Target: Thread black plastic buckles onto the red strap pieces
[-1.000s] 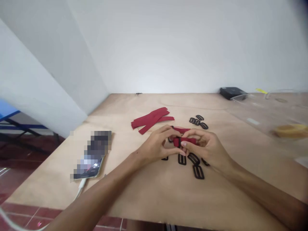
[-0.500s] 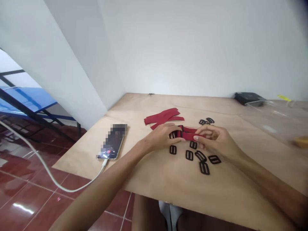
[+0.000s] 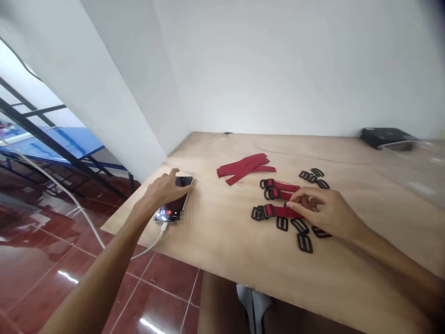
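My left hand (image 3: 168, 188) is over the smartphone (image 3: 177, 204), thumb and fingers spread around its upper part. Its screen is lit, and a white cable (image 3: 163, 228) is plugged into the near end. My right hand (image 3: 320, 208) is closed, with thumb and fingertips pinching the end of a red strap (image 3: 283, 211). That strap passes through a black slider buckle (image 3: 268, 211) at its left end. Just beyond lie two more red straps (image 3: 290, 188) with buckles on them. Loose black buckles (image 3: 305, 242) are scattered below and beside my right hand, one partly covered by it.
A pile of red webbing strips (image 3: 245, 166) lies further back. Several black buckles (image 3: 308, 176) sit behind my right hand. At the back right are a black box (image 3: 387, 138) and a clear plastic sheet (image 3: 413, 162). The wooden table's (image 3: 222, 241) left edge drops to red floor tiles.
My left hand has let go of the strap and buckle and moved left to the phone. My right hand has lowered the strap to the table. The view has shifted left.
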The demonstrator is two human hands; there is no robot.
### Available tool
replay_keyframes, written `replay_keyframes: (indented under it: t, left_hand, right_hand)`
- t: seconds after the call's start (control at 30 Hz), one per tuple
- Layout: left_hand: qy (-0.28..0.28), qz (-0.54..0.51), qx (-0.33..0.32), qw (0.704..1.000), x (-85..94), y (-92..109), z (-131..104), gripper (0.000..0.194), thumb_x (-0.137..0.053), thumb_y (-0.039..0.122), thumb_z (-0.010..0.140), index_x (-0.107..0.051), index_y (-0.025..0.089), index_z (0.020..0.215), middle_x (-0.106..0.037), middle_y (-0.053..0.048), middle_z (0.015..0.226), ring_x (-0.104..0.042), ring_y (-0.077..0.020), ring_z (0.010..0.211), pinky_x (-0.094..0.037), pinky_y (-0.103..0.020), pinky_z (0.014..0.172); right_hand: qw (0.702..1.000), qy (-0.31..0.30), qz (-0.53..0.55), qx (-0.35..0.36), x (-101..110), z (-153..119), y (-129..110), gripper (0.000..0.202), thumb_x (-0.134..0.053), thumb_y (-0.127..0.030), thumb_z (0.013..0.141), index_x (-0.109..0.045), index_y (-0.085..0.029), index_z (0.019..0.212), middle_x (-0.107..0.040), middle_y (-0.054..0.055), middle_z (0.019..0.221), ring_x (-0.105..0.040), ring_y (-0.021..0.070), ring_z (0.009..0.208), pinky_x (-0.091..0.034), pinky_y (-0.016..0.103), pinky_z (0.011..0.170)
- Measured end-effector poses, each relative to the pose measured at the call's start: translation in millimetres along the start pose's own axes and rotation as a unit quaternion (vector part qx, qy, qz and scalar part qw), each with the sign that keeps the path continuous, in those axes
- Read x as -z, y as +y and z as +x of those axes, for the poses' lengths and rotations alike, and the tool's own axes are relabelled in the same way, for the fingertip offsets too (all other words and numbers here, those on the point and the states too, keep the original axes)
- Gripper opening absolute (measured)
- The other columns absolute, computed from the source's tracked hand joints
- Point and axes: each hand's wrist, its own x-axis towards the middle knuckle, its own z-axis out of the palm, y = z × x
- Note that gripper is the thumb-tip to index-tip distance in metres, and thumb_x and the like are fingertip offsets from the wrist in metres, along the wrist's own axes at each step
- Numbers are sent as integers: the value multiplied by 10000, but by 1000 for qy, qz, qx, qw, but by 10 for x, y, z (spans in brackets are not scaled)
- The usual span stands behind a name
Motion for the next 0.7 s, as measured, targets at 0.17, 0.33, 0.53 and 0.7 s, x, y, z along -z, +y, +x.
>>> replay_keyframes:
  t: [0.17,0.33,0.53,0.7]
  left_hand:
    - [-98,36,1,994,84,111,242,809,-483,687,753,-485,166,1372,-629,-208,1252,-654,-358,1046,-507,-368,769]
    - [-115,63,-13,991,140,162,277,763,-484,688,730,-586,137,1248,-665,-214,1183,-673,-354,979,-513,-362,727]
    - [-165,48,15,985,181,212,300,836,-495,710,719,-527,120,1310,-654,-241,1200,-706,-309,757,-515,-338,581]
    - [-180,37,14,983,197,218,322,818,-512,671,724,-519,116,1325,-652,-249,1207,-708,-306,720,-522,-344,560]
  right_hand:
    - [1000,3,0,-1,4,-11,-12,257,-648,-468,857,-705,-223,807,-667,28,703,-571,171,594,-440,289,537]
    - [1000,-4,22,-6,-36,-22,0,244,-654,-453,855,-703,-217,813,-670,34,706,-582,178,609,-460,290,550]
    - [1000,15,12,-15,-17,-7,-14,251,-648,-459,850,-710,-221,799,-702,38,736,-594,173,578,-461,285,518]
    - [1000,15,8,-17,-1,-3,-42,274,-633,-466,855,-711,-209,796,-719,53,751,-611,180,576,-459,290,506]
